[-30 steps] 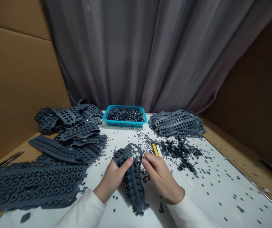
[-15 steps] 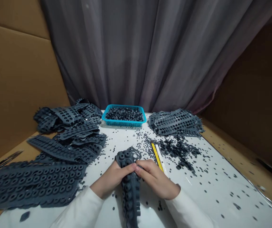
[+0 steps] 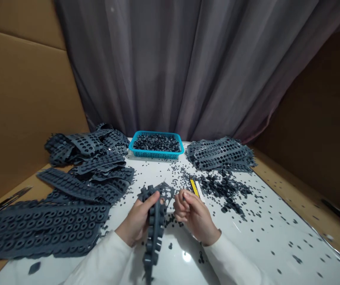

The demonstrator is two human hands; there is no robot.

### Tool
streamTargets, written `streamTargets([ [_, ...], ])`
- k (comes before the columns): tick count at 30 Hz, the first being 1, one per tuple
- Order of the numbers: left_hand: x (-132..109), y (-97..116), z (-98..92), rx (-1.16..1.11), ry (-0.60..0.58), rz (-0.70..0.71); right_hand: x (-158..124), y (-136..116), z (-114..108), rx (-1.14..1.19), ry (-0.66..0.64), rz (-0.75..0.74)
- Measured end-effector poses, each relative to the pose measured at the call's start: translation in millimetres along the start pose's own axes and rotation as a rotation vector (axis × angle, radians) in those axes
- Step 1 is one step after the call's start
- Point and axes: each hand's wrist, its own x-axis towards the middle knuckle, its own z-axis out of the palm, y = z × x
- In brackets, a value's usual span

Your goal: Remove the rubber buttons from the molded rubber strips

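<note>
Left hand (image 3: 137,221) clasps rubber strip (image 3: 154,231), hanging over table (image 3: 261,245) | right hand (image 3: 193,215) just beside, fingers curled, contents unclear | strip top holes empty, lower rings seated | basket (image 3: 134,146) holds loose rings | full sheets (image 3: 45,229) left, emptied sheets (image 3: 220,152) far right

I see one dark grey rubber strip (image 3: 155,221), studded with raised rings, its top end punched with empty holes. It hangs edge-on above the white counter (image 3: 247,245), gripped near its top by my left hand (image 3: 135,223).
</note>
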Motion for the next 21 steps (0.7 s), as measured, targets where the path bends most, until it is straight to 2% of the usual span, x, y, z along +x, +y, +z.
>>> streamTargets([
  [2,-0.3,-2.3,3.6,-0.039,-0.001,0.039,-2.3,-0.6,-0.9,-0.186,0.036,-0.037],
  [5,1.3,-6.6,5.8,-0.051,0.017,0.133,-6.4,-3.9,-0.1,-0.671,0.083,-0.141],
  [7,3.4,-9.9,3.8,0.000,0.014,0.188,-8.8,-6.9,3.1,-0.978,0.045,-0.182],
  [9,5.3,-13.1,0.4,0.064,-0.007,0.217,-10.5,-9.0,7.2,-1.161,-0.015,-0.196],
  [16,1.7,-10.0,-1.9,0.349,-0.133,0.276,-12.5,-12.1,11.1,-1.378,-0.103,-0.179],
  [21,-1.5,-2.3,-1.6,0.491,-0.241,0.226,-10.9,-17.8,7.8,-1.454,-0.205,-0.124],
])
